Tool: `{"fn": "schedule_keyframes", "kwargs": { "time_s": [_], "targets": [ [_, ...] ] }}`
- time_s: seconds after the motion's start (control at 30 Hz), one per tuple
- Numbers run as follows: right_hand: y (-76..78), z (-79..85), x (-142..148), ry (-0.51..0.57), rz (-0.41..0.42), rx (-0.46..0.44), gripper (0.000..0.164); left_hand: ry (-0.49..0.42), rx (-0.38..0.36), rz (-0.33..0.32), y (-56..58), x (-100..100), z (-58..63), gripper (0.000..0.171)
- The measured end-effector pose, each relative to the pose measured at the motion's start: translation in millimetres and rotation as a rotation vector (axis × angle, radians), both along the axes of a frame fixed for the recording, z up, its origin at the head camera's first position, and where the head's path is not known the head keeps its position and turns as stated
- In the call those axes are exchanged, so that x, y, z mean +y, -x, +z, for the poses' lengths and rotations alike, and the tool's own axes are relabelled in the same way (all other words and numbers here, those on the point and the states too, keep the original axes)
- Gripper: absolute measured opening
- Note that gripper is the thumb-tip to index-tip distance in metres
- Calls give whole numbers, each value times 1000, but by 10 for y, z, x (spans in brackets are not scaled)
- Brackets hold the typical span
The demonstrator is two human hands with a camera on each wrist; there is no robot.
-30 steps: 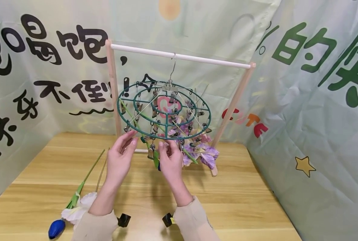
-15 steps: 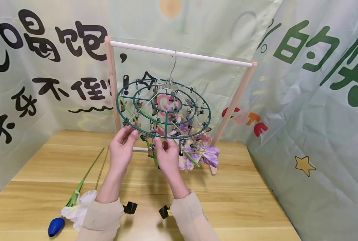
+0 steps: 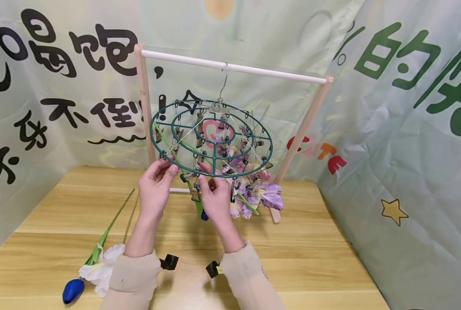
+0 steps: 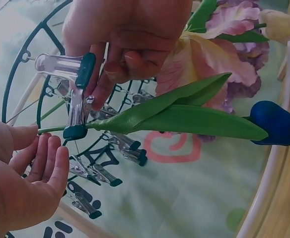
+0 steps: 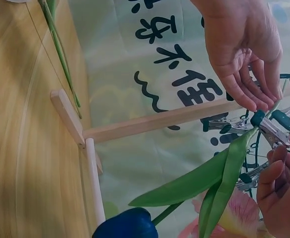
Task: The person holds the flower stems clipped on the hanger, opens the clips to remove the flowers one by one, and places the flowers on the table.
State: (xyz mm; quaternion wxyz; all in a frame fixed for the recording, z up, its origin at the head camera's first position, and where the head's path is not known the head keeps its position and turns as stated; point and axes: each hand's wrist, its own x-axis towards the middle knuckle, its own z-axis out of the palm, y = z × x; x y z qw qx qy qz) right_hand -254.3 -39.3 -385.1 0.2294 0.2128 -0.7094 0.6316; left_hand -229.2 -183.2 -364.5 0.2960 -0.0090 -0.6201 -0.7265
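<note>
My left hand pinches the thin stem of an artificial blue tulip between thumb and fingers. The flower hangs bloom down, its long green leaves below the hands. A metal clip with green tips sits across the stem just beside the left fingertips. My right hand holds this clip near its upper end with thumb and fingers. The clip hangs from a round green drying hanger of several rings. In the head view the right hand hides much of the tulip.
The hanger hooks onto a wooden stand's white bar. Purple and pink flowers hang at its right, among several other clips. On the wooden table, left of the arms, lie a white flower and another blue tulip.
My right hand has shifted slightly left and up, closer to the left hand, then stayed there. The left hand rose a little, still at the stem. The hanger is nearly still.
</note>
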Motion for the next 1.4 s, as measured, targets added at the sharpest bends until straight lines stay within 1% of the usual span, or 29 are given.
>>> {"fn": "schedule_keyframes", "kwargs": {
  "time_s": [0.27, 0.43, 0.63, 0.83, 0.97, 1.07, 1.23, 1.4],
  "targets": [
    [8, 8, 7, -19, -13, -7, 27, -20, 2, 25, 51, 30, 41, 24],
    [9, 5, 20, -22, -4, 19, 27, -41, -4, 31, 61, 49, 53, 23],
    [10, 16, 39, -30, 8, 42, 25, -36, 5, 31, 69, 58, 66, 24],
    [-6, 21, 45, -22, 12, 9, 24, -32, 1, 32, 67, 55, 57, 22],
    [-21, 27, 33, -17, 13, -41, 23, -31, -2, 32, 66, 53, 55, 22],
    [-26, 27, 28, -11, 19, -50, 22, -32, -8, 29, 63, 51, 58, 21],
    [-24, 12, 27, -34, -11, -21, 21, -28, -17, 32, 61, 57, 60, 22],
    [-35, 31, 12, -30, -36, -66, 21, -25, -10, 30, 68, 66, 59, 22]
  ]
}}
